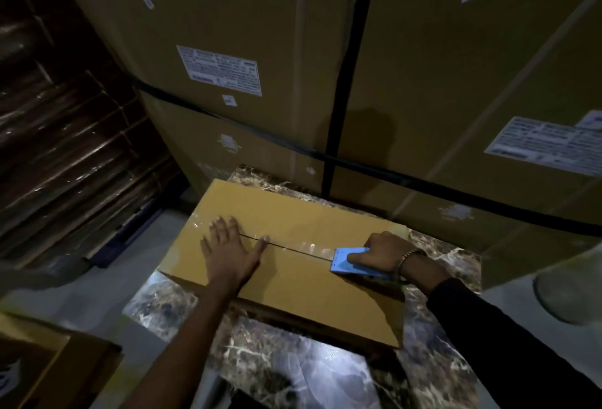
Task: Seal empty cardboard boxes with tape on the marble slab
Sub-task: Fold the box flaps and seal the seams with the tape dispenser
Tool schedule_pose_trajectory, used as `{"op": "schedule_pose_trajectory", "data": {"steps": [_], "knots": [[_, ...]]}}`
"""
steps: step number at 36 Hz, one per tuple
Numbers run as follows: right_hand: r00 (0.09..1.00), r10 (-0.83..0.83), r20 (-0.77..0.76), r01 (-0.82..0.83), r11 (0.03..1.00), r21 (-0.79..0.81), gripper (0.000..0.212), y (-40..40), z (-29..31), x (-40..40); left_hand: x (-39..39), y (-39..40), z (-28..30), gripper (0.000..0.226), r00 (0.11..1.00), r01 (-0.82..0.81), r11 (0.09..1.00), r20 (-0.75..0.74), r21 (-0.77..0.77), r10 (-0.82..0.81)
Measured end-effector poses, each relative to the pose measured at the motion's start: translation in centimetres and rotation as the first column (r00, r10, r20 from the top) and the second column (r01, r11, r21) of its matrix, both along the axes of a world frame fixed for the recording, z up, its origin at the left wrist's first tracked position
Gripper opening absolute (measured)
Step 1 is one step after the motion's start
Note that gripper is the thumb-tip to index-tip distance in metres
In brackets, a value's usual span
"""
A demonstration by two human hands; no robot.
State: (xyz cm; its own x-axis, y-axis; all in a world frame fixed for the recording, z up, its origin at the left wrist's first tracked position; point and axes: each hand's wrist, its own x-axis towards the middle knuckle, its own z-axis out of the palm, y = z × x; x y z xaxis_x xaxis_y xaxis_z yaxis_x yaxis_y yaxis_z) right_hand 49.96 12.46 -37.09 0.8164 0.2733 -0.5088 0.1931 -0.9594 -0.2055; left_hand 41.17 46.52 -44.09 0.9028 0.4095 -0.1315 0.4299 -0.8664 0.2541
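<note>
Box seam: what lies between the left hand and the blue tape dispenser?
In the head view, only box top: the seam between the flaps, covered by glossy clear tape, runs from the left hand to the blue tape dispenser.

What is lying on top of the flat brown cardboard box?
On the flat brown cardboard box: the left hand pressing flat, clear tape along the seam, and the right hand gripping a blue tape dispenser. The box's inside is hidden.

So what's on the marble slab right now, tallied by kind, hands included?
Cardboard box on the marble slab: 1
Blue tape dispenser on the box seam: 1
Hands on the box: 2, left hand pressing flat, right hand gripping the dispenser
Total: 4
</note>
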Motion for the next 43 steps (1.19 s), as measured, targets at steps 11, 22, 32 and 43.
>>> {"op": "schedule_pose_trajectory", "data": {"steps": [11, 22, 32, 43], "knots": [[0.998, 0.039, 0.042, -0.036, 0.997, -0.062, 0.071, 0.4, -0.2, -0.5, 0.0, -15.8, -2.6, 0.1, 0.994, 0.083, 0.992, 0.076, -0.098, -0.075], [0.999, 0.008, 0.049, -0.005, 0.998, -0.06, 0.071, 0.1, 0.3, -0.8, 0.3, -16.3, -4.5, 0.098, 0.991, 0.021, 1.0, 0.131, 0.008, -0.022], [0.996, -0.084, 0.033, 0.085, 0.996, -0.018, 0.071, -6.7, 1.0, -0.6, 0.4, -16.3, -4.5, 0.098, 0.992, 0.036, 0.999, 0.122, 0.029, -0.039], [0.994, -0.108, 0.011, 0.107, 0.993, 0.053, 0.073, -10.9, -0.2, -1.5, 0.0, -17.6, -3.7, 0.087, 0.988, -0.01, 1.0, 0.154, 0.014, 0.008]]}}
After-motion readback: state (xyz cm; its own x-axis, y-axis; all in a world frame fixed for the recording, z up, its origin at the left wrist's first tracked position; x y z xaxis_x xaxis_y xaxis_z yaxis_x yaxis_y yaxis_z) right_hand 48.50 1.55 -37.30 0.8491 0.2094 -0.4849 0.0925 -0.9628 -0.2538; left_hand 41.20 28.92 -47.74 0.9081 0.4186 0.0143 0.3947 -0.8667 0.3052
